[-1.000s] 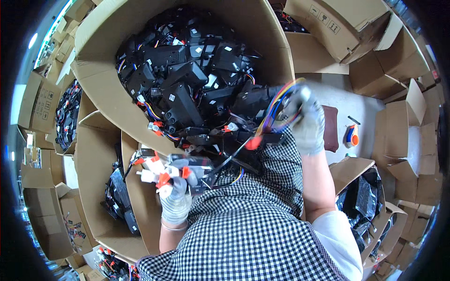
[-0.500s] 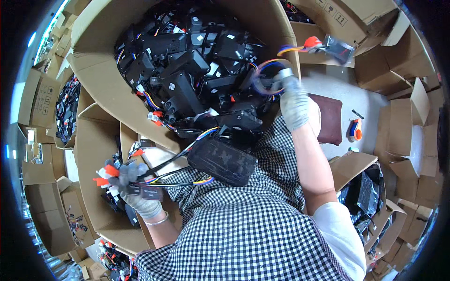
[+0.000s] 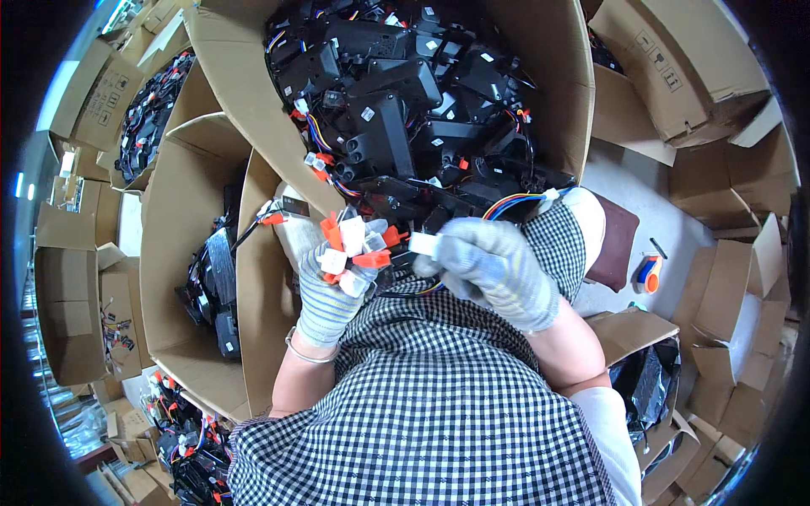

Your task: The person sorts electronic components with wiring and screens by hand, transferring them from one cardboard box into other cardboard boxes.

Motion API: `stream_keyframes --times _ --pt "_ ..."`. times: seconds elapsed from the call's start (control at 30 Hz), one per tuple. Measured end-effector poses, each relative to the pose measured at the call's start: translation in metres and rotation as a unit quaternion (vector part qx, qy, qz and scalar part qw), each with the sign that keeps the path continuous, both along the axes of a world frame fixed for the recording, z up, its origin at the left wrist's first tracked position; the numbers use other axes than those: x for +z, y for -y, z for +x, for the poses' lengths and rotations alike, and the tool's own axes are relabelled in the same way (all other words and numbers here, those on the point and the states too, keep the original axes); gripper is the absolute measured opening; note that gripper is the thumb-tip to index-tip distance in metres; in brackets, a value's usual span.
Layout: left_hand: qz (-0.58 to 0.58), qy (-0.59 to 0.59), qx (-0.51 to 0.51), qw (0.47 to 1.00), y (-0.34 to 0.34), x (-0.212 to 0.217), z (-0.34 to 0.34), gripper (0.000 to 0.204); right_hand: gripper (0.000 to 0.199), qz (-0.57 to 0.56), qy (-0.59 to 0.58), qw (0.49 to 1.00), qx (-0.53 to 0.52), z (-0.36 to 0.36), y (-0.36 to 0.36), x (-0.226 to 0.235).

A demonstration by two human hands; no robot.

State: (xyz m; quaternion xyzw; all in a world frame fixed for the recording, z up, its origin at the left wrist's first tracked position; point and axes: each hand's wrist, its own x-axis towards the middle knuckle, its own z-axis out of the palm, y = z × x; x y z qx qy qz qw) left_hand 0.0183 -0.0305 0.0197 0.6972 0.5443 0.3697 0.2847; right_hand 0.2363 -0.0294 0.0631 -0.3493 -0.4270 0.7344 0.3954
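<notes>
Clock read from mid-frame. We have our left hand (image 3: 325, 305), striped pale knit glove, at 8 o'clock, closed around a fanned bunch of white and orange plastic connectors (image 3: 354, 249). Our right hand (image 3: 494, 270), same kind of glove, sits at 3 o'clock, thumb and fingers pinched on a white rectangular plastic connector (image 3: 423, 244) just beside the bunch, on its 3 o'clock side. A loop of thin multicoloured wires (image 3: 515, 200) arcs at 2 o'clock, above the right hand.

Behind, toward 12 o'clock: a big brown cardboard box (image 3: 557, 101) full of black plastic housings (image 3: 380, 139). Below, at 6 o'clock: our black-and-white checked apron (image 3: 422, 405). A tall brown cardboard carton (image 3: 190, 236) with more black parts stands at 9 o'clock.

Step in hand, our judgement: handling connectors one by one against the held bunch. The next move seems to call for a steady left hold and a slight loosening of those fingers to admit one more, wires kept clear.

Hard to make out: the left fingertips are hidden behind the bunch, so we can't count connectors. We can't tell whether the pinched one touches its orange neighbour, or whether the loop runs to it. Big box is cut off at the top edge.
</notes>
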Motion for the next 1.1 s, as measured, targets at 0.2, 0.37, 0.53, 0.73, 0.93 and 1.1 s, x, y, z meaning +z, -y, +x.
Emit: stream_keyframes --times 0.2,0.37,0.53,0.73,0.93,1.1 --pt "0.153 -0.061 -0.004 0.986 0.001 -0.017 -0.001 0.035 0.039 -0.058 0.033 0.998 0.0 -0.022 0.0 -0.018" --pt "0.197 -0.246 -0.023 0.949 0.012 -0.023 -0.003 0.043 0.037 -0.138 0.007 0.989 0.047 -0.011 0.007 -0.037" --pt "0.17 -0.243 -0.106 0.949 0.018 -0.023 -0.002 0.041 0.024 0.126 0.201 0.971 -0.036 -0.017 0.035 -0.062" --pt "0.196 -0.281 -0.098 0.934 0.036 -0.021 0.007 0.047 0.021 0.143 0.168 0.975 -0.029 -0.013 0.039 -0.07" --pt "0.05 -0.118 -0.192 0.973 0.046 -0.02 -0.013 0.042 0.022 -0.016 0.117 0.969 0.218 0.001 0.028 -0.069" --pt "-0.312 0.157 -0.093 0.932 0.082 -0.003 -0.034 0.025 0.042 0.417 0.673 0.595 -0.139 0.025 0.008 -0.091"
